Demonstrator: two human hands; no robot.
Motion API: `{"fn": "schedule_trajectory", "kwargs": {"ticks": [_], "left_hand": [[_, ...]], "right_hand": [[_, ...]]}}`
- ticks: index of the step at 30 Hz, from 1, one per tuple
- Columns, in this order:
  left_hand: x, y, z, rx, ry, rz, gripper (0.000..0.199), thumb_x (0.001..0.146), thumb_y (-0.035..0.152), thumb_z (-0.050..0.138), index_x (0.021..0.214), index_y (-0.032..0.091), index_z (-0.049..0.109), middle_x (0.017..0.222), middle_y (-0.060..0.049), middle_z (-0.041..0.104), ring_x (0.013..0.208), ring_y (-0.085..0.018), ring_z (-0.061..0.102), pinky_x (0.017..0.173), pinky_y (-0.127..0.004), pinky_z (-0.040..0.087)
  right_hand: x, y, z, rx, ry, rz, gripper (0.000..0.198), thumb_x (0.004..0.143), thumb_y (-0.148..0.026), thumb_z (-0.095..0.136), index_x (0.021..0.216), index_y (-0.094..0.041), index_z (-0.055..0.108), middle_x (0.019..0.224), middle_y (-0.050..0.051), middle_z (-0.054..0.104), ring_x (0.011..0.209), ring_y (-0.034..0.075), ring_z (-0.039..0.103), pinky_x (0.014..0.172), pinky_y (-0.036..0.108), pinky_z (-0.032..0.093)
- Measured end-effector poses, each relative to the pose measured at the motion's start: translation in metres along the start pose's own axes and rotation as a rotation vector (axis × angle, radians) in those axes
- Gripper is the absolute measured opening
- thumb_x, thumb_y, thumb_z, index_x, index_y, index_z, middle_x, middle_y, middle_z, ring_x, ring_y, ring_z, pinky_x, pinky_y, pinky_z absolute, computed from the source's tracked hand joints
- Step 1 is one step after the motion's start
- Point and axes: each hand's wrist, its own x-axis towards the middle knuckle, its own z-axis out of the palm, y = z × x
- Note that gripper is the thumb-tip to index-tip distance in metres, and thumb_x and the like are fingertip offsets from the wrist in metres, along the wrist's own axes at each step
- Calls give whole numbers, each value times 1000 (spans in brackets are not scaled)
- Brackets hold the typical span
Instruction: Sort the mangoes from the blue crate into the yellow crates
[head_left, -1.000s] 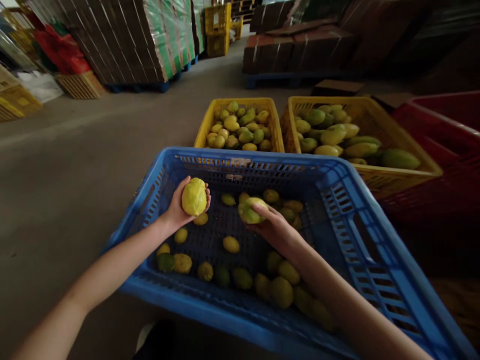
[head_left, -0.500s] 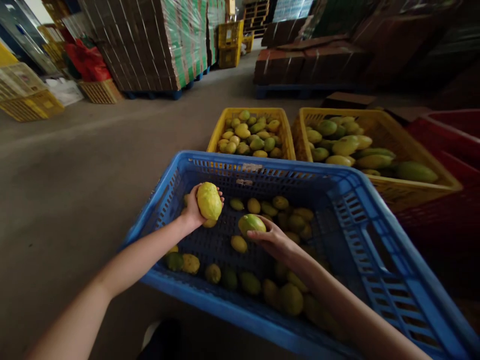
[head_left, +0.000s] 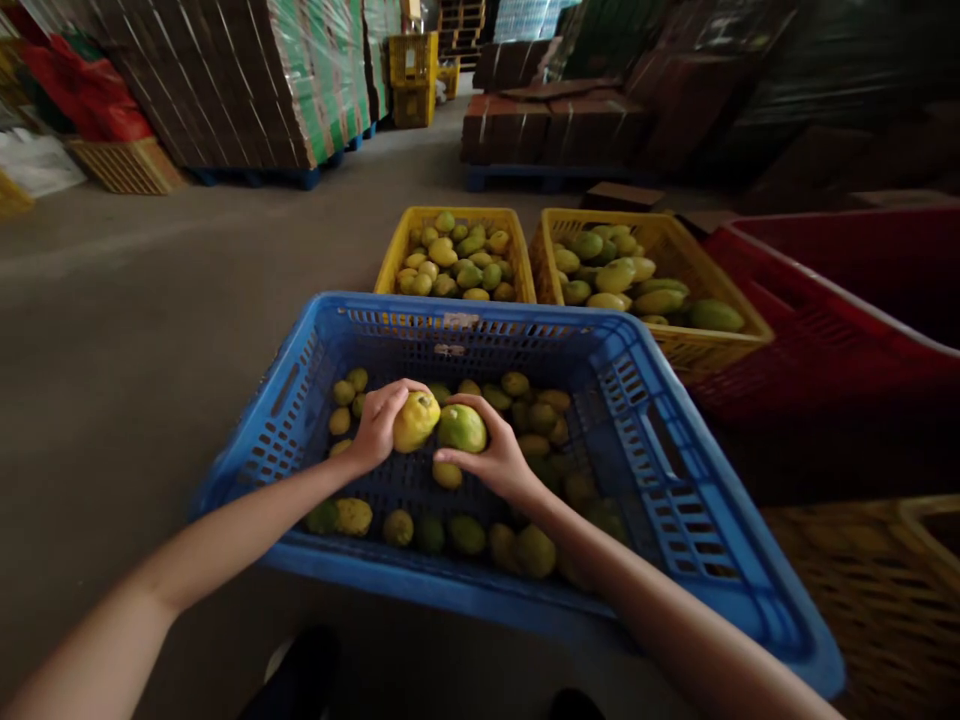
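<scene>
Head view: at the centre of the frame, the left hand point(head_left: 379, 430) is part-closed round a yellow fruit point(head_left: 417, 422), palm on its left side. Just right of it, the right hand point(head_left: 501, 455) is part-closed round a green fruit point(head_left: 463, 430), thumb below and fingers over the top. The two held fruits sit side by side; whether they touch, I cannot tell. Both are over a blue crate point(head_left: 420, 590) filling the middle of the frame. Loose fruit point(head_left: 466, 535) lies inside along its left and lower sides, with more right of centre. Above, at upper centre, stand a small yellow crate point(head_left: 386, 272) and a wide yellow crate point(head_left: 712, 347), both holding fruit. A red crate point(head_left: 802, 345) is at the right edge, cartons point(head_left: 510, 130) at upper centre, and a wrapped stack point(head_left: 210, 90) at upper left.
</scene>
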Motion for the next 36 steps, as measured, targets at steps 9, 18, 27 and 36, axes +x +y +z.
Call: {"fn": "schedule_trajectory", "kwargs": {"ticks": [9, 18, 27, 36], "left_hand": [[-3, 1, -8, 106, -156, 106, 26, 78, 37, 54, 84, 20, 74, 88, -6, 69, 88, -23, 60, 85, -31, 44], [-6, -1, -11, 132, -214, 168, 30, 79, 39, 51, 89, 21, 73, 92, -7, 69, 89, -23, 60, 90, -34, 43], [-5, -4, -12, -1, -200, -2, 21, 74, 26, 57, 84, 20, 75, 91, -7, 68, 91, -23, 60, 93, -34, 43], [-4, 0, -17, 66, -307, 130, 25, 71, 26, 63, 92, 20, 74, 97, -7, 69, 97, -23, 60, 97, -34, 42]], "right_hand": [[-9, 5, 5, -258, 112, -269, 43, 65, -36, 79, 100, -26, 55, 97, 4, 61, 89, 22, 59, 81, 38, 49], [-11, 0, 6, -235, 116, -270, 42, 66, -30, 77, 102, -26, 56, 98, 4, 62, 88, 22, 60, 80, 39, 50], [-11, -2, 5, -250, 118, -278, 38, 67, -32, 75, 100, -26, 57, 96, 4, 62, 87, 22, 60, 79, 40, 50], [-12, -2, 5, -263, 104, -324, 40, 68, -28, 75, 102, -27, 55, 97, 4, 62, 88, 22, 60, 80, 39, 50]]}}
